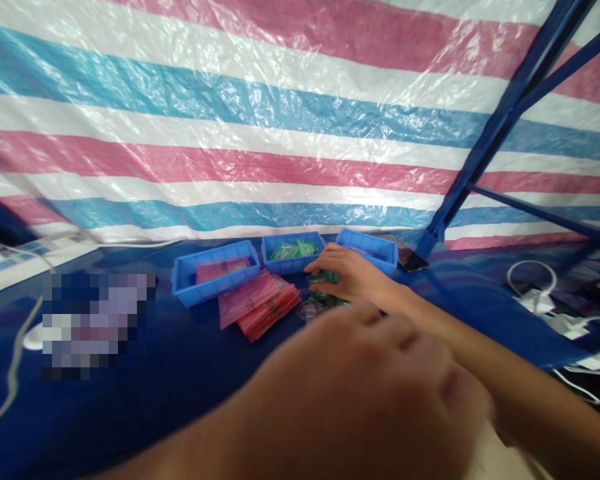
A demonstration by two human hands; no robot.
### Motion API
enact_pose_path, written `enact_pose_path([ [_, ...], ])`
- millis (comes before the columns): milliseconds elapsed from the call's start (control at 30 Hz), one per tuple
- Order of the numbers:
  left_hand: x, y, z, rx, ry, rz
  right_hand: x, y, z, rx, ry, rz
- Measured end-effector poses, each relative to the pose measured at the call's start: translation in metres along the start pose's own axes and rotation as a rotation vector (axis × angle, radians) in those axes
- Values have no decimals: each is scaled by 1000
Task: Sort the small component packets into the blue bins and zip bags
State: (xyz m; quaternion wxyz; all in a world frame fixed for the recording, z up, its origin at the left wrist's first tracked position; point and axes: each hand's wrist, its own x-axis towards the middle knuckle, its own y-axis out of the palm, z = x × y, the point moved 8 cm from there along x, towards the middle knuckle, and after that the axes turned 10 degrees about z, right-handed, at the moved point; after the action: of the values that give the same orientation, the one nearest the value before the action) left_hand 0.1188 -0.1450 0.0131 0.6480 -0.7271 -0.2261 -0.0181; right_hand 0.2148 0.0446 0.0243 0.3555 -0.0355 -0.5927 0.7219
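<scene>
My right hand reaches forward across the table, with thumb and fingers closed around a small green packet. More green and clear plastic lies beneath that hand, partly hidden. Close to the camera, my left hand is large and blurred, its back toward me and its fingers curled under. Whatever it may hold is out of sight. Left of my right hand, a fanned stack of pink flat packets rests on the table. Behind it, a blue bin contains pink packets. A middle blue bin contains green packets.
A third blue bin stands at the right, beside a dark phone-like slab. White cables and plugs lie farther right. A pixelated item sits at left near a white cord. Striped sheeting and a blue frame post bound the back.
</scene>
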Motion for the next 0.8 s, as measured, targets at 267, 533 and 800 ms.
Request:
enact_pose_path([
  [267,29,-92,177,231,-335,-173,-7,-17,-25,365,250,-348],
  [533,15,-82,182,227,-218,-122,6,-30,-32,716,295,-553],
  [800,6,-96,195,334,-156,-247,34,-21,-35,906,339,-461],
])
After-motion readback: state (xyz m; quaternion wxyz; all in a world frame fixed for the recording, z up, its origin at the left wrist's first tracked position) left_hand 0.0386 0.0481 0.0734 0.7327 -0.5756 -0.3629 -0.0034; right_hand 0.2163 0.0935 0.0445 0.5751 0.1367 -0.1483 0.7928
